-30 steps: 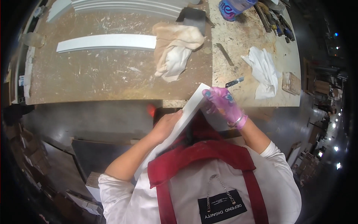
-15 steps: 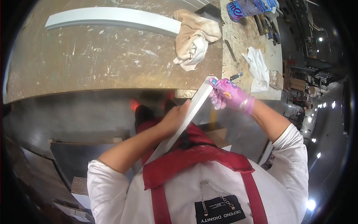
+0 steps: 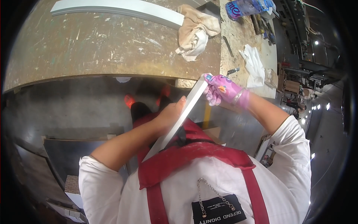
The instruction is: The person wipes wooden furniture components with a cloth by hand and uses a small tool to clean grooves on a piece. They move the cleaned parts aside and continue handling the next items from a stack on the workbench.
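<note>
A long white bar slants in front of my body, its upper end by the bench edge and its lower end against my red apron. My bare left hand is wrapped round the bar's middle from the left side. At the upper end, my right hand, in a pink patterned glove, has its thumb on the tip and its fingers curled. Whether a small thing is inside that glove cannot be seen. On the bench above lie a second white bar and a crumpled beige cloth touching its right end.
The paint-marked brown bench adjoins a lighter board at the right. On that board are a utility knife, a white cloth, a dark flat strip, a blue-tinted bottle and several tools. Dark panels stand low at the left.
The view has shifted, so the bench sits a little higher in the picture. Both hands keep their hold on the bar, which has moved slightly left in view.
</note>
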`<state>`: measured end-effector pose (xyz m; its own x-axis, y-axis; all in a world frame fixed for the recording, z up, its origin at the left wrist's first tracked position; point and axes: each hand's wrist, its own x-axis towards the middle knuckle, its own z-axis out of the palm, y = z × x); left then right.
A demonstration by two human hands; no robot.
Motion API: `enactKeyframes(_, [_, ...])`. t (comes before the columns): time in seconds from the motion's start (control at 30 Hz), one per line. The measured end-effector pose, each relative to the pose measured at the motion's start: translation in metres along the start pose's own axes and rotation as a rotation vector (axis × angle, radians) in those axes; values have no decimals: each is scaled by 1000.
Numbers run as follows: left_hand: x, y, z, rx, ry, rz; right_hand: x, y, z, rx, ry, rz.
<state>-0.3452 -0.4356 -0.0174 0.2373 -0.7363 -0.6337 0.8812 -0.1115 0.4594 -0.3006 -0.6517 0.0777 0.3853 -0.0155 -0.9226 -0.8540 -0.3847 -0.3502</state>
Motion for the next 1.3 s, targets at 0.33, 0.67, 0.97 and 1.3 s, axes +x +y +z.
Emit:
enactKeyframes(0.33, [-22,3,-2,-108,41,-128,10,29,17,93,-16,-57])
enactKeyframes(0.67, [-114,18,-14,1369,676,653,-39,57,94,642,-156,-613])
enactKeyframes(0.97, [-134,29,-8,1393,739,698,-42,43,106,674,-124,-655])
enactKeyframes(1.3, [-130,25,-17,1280,658,670,-40,30,102,492,-30,-622])
